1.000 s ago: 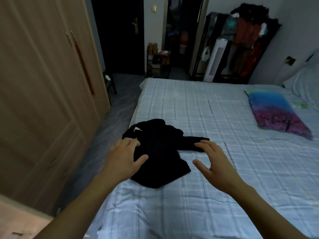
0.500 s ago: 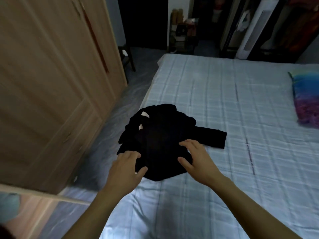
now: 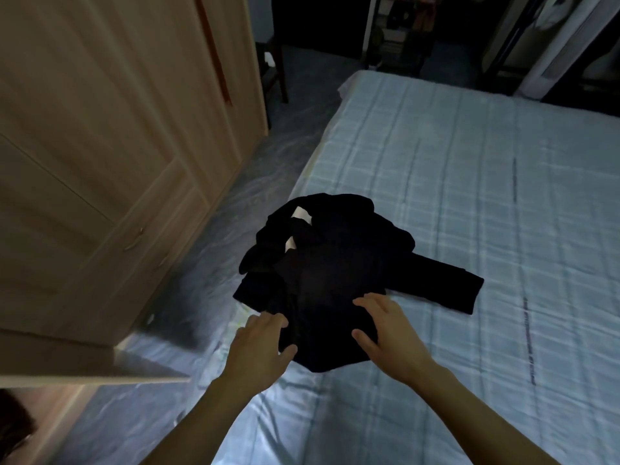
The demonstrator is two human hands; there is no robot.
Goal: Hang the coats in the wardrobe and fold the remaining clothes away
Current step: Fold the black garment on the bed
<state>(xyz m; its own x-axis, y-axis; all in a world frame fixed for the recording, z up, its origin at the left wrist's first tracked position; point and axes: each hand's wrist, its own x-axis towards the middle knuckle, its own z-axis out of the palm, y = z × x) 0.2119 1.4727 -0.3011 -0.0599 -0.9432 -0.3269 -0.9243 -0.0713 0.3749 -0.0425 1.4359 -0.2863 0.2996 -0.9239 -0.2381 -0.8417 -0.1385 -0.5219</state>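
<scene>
Your left hand (image 3: 260,347) and right hand (image 3: 389,333) have come down closer together. Your fingertips now sit on the near edge of the black top (image 3: 335,263), not above it.

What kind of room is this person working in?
Most likely a bedroom: a bed with a checked sheet fills the right side, a wooden wardrobe stands beside it, and a black garment lies on the bed.
</scene>
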